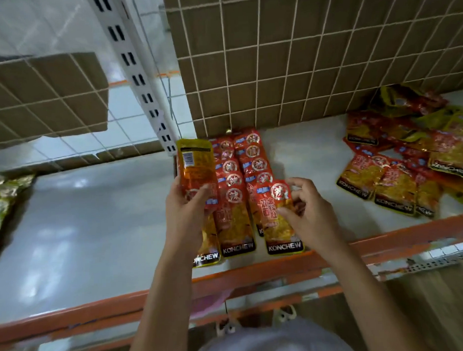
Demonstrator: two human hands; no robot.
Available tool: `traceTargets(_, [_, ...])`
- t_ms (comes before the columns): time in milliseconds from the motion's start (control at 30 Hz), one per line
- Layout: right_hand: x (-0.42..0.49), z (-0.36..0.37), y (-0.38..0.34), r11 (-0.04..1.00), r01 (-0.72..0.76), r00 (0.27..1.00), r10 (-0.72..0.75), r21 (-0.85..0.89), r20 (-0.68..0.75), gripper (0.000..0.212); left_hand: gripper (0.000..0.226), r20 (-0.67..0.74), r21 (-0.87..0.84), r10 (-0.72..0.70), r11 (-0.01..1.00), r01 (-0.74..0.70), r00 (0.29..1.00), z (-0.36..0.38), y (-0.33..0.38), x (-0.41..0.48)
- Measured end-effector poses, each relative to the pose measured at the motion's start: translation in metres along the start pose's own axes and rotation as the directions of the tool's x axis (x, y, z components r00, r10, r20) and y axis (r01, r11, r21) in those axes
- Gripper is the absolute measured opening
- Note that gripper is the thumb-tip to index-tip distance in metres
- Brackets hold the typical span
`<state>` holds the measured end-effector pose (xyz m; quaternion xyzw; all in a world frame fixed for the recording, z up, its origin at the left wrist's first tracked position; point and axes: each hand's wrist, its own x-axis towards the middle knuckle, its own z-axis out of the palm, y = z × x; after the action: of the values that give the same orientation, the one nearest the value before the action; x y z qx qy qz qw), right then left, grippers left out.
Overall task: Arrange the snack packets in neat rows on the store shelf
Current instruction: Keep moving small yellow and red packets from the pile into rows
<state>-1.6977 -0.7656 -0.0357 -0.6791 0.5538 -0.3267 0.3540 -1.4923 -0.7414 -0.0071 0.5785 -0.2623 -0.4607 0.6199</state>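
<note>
Right hand (307,212) pinches a packet (279,218) heading the second row (256,158) mid-shelf (308,151); my left hand (186,219), at its 9 o'clock, grips a spare (196,168) back-side up. Best I square the packet's bottom edge with its neighbour (235,227). Pile (408,166) lies at 2 o'clock.

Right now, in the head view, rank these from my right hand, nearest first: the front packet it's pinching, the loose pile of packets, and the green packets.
1. Front packet, pinched by the right hand, middle of the shelf.
2. Loose pile, further right on the same shelf.
3. Green packets, at the far left edge.
</note>
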Motion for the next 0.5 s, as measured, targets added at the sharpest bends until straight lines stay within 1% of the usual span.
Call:
traceTargets(100, [-0.003,0.0,-0.004,0.995,-0.025,0.999,0.021,-0.099,-0.037,0.053,0.03,0.039,0.063,0.019,0.998,-0.021,0.999,-0.004,0.0,0.003])
traceTargets(200, [-0.004,0.003,-0.007,0.994,-0.023,0.997,0.015,-0.105,-0.07,0.05,0.034,0.074,0.13,0.028,0.991,-0.037,0.997,-0.005,-0.003,0.004])
traceTargets(267, [-0.005,0.007,-0.009,0.993,-0.001,0.998,-0.006,-0.115,-0.066,0.046,0.032,0.09,0.155,0.034,0.987,-0.047,0.995,-0.006,-0.004,0.002])
traceTargets(400, [-0.004,0.013,-0.012,0.986,0.012,0.998,-0.021,-0.167,-0.057,0.041,0.028,0.074,0.175,0.042,0.983,-0.055,0.996,-0.006,-0.001,0.0])
traceTargets(500, [-0.002,0.013,-0.011,0.982,0.02,0.999,-0.025,-0.189,-0.024,0.04,0.03,0.054,0.179,0.051,0.982,-0.06,0.997,0.0,0.002,0.003])
